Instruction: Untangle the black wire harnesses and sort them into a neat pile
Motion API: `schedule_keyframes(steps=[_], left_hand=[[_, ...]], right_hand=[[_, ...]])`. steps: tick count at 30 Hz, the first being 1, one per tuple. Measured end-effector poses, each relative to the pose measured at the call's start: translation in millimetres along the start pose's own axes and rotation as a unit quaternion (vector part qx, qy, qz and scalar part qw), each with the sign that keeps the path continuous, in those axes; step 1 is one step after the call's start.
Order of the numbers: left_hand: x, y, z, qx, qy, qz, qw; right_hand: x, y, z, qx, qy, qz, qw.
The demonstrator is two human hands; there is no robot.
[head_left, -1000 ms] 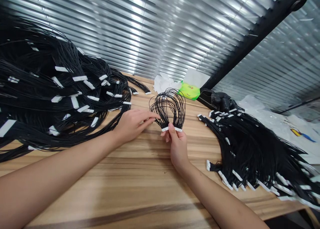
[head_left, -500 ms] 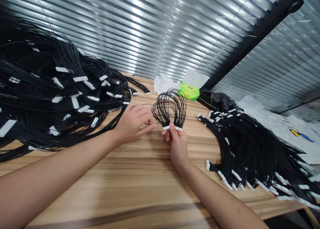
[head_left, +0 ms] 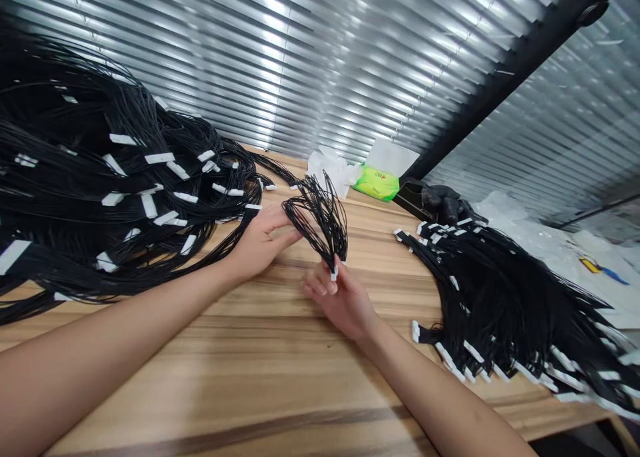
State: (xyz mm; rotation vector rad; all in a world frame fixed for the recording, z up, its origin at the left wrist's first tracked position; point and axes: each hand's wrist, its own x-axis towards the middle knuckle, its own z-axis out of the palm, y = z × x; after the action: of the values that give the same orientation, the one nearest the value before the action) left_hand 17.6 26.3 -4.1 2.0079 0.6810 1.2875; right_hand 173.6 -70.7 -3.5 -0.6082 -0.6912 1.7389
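Note:
In the head view, a looped wire harness [head_left: 325,224] of many thin black wires stands up from my right hand [head_left: 345,300]. The thumb and fingers of that hand pinch its white connector [head_left: 334,272], which is turned nearly end-on. My left hand [head_left: 265,240] is at the left side of the loop, fingers stretched out toward the wires. Its fingertips are partly hidden behind them, and I cannot tell how firmly they touch.
A large heap of black wire harnesses [head_left: 190,157] with white connectors lies on the left. Another pile [head_left: 490,290] lies on the right of the wooden table [head_left: 240,377]. A green tissue pack [head_left: 377,182] and crumpled white tissue [head_left: 333,167] sit at the back.
My right hand has twisted the connector from facing me to nearly end-on, and the wire loop has narrowed and tilted left. My left hand's fingers have straightened beside the loop.

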Motion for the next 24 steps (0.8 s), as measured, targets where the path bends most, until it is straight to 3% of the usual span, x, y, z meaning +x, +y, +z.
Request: schedule_keyframes(steps=[5,10,14,19,24], left_hand=[[0,4,4.2,-0.165,-0.027,-0.137,0.976],[1,5,6.3,-0.278,-0.065,-0.212,0.935],[-1,1,12.9,-0.339,-0.002,-0.232,0.912],[0,3,15.9,-0.275,0.095,-0.242,0.926],[5,-3,13.2,-0.279,0.142,-0.233,0.921]], right_hand=[[-3,3,0,-0.066,-0.050,0.004,0.997],[-3,4,3,-0.121,-0.047,0.003,0.992],[-2,3,4,-0.121,-0.027,0.014,0.992],[-1,3,4,-0.099,-0.012,0.017,0.995],[-1,5,1,-0.084,-0.035,0.014,0.996]])
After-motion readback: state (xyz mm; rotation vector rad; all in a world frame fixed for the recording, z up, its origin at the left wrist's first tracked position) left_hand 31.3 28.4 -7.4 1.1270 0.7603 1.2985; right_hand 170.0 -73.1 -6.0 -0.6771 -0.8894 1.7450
